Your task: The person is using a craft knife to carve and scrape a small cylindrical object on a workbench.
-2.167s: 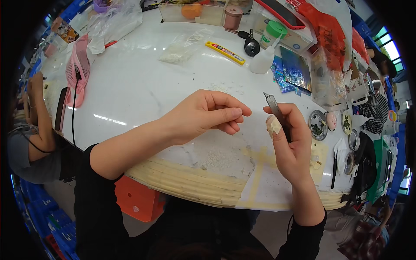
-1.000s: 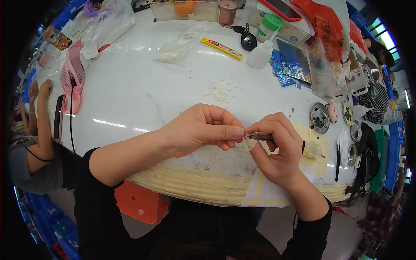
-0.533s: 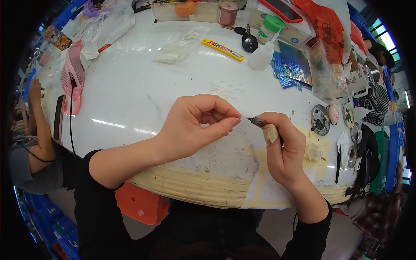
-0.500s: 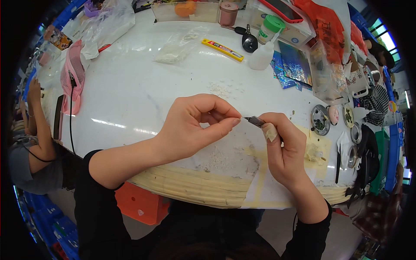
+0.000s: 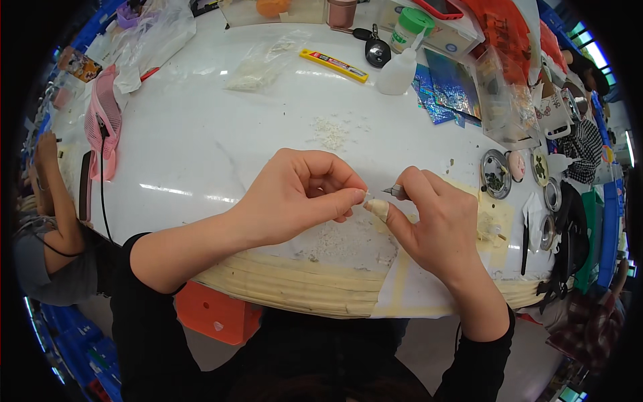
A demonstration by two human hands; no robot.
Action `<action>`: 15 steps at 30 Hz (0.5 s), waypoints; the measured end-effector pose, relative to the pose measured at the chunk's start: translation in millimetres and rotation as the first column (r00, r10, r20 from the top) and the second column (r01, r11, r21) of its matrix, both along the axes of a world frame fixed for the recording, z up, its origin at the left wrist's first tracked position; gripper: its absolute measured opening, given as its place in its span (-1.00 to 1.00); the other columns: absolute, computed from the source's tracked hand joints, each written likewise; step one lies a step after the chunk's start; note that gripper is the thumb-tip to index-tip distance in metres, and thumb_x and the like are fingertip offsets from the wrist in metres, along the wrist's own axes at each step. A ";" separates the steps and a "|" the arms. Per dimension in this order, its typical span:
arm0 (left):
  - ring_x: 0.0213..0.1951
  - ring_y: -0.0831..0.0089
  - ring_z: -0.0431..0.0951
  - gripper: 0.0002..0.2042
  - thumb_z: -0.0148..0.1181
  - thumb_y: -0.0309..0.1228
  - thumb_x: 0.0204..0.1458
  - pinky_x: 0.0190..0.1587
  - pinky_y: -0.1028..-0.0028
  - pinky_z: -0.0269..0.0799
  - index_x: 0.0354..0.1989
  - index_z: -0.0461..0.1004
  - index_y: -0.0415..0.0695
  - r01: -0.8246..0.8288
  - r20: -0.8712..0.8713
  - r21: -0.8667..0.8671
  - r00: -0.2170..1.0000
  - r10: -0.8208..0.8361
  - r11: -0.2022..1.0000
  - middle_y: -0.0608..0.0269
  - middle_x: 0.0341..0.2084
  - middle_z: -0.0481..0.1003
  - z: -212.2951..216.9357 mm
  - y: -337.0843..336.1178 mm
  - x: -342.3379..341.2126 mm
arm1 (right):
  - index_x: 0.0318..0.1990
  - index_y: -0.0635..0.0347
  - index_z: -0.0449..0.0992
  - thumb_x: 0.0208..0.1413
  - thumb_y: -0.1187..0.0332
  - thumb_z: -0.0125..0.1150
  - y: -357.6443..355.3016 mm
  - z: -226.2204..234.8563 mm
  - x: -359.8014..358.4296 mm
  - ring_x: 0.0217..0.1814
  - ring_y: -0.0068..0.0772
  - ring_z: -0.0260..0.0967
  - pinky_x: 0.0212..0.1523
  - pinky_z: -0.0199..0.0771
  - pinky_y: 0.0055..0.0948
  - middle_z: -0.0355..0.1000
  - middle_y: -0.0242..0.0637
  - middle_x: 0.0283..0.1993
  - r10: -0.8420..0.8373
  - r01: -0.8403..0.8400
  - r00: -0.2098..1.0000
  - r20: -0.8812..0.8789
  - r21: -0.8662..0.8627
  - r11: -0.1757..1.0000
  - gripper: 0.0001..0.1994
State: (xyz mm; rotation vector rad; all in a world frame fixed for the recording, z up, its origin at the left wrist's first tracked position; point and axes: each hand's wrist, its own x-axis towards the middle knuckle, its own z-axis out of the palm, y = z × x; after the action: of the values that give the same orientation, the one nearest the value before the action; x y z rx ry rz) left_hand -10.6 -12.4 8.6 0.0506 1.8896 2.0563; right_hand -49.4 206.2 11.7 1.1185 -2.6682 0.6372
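Pinching w/ thumb + forefinger, your left hand point(image 5: 295, 194) holds a tiny pale piece point(image 5: 367, 198) over the white table point(image 5: 201, 147), near its front edge; fingers clamped together on it. Just right, tips nearly touching, your right hand point(image 5: 435, 224) grips a thin metal tool point(image 5: 395, 191), fingers closed round it, tip aimed at the piece; thumb wrapped in pale tape. Small white bits point(image 5: 331, 130) lie farther back. Round metal tins point(image 5: 497, 174) sit at far right.

Left hand point(image 5: 298, 194) pinching, right hand point(image 5: 439, 224) seemingly gripping; fingertips meeting.
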 end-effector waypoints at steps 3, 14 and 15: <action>-0.39 0.61 0.55 -0.91 0.24 -0.60 0.05 -0.31 0.62 0.50 -0.27 0.56 -0.30 -0.058 -0.299 -0.177 0.954 0.002 0.983 0.23 -0.40 0.57 -3.8 -0.5 3.2 | -0.45 0.15 0.35 -0.02 0.11 0.38 -1.5 0.5 0.6 -0.60 -0.31 0.31 -0.61 0.24 -0.36 0.31 -0.36 -0.58 -0.017 0.019 0.999 -0.030 0.057 0.998 -0.64; -0.43 0.49 0.56 -0.84 0.29 -0.69 -0.11 -0.40 0.56 0.46 -0.33 0.57 -0.25 -0.208 -0.697 -0.386 0.704 -0.136 0.899 0.22 -0.44 0.57 -4.7 2.2 4.1 | -0.44 0.12 0.34 -0.08 0.31 0.35 -2.9 -1.8 3.8 -0.58 -0.27 0.33 -0.60 0.26 -0.33 0.30 -0.36 -0.56 0.011 -0.008 0.999 -0.040 0.063 0.998 -0.75; -0.42 0.48 0.56 -0.84 0.29 -0.70 -0.11 -0.40 0.55 0.46 -0.33 0.57 -0.25 -0.212 -0.708 -0.386 0.692 -0.141 0.898 0.22 -0.44 0.57 -5.3 2.2 4.0 | -0.44 0.10 0.34 -0.08 0.27 0.36 -3.0 -3.2 3.2 -0.60 -0.31 0.33 -0.62 0.26 -0.35 0.28 -0.38 -0.57 0.019 -0.015 0.998 -0.068 0.058 0.998 -0.74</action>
State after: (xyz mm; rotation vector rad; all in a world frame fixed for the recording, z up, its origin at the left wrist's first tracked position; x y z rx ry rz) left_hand -6.6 -10.3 3.3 0.8431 2.8063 1.6767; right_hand -46.2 203.2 8.5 1.1577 -2.6372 0.5182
